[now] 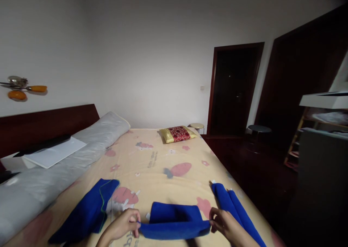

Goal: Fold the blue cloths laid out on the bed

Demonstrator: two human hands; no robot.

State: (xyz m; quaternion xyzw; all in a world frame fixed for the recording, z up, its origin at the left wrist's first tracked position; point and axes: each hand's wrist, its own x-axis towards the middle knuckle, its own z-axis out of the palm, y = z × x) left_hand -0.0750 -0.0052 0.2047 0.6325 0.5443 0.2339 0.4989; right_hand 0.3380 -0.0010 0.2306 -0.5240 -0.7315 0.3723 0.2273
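Observation:
A blue cloth (175, 230) is stretched between my two hands near the front of the bed, its near edge folded up as a band. My left hand (127, 223) pinches the band's left end, and my right hand (220, 221) pinches the right end. Behind the band, the cloth's far part (174, 211) lies flat on the bedsheet, with a small white tag at its left side. To the left lies another blue cloth (84, 210) with green edging, loosely spread. Two rolled blue cloths (233, 207) rest side by side at the right, close to my right hand.
The bed's printed sheet (152, 171) spreads ahead. A long grey bolster (89, 142) runs along the headboard (49, 125), with a white flat object (56, 153) on it. A red and gold pillow (178, 134) lies at the far end. Stools (259, 129) and a shelf (323, 102) stand right.

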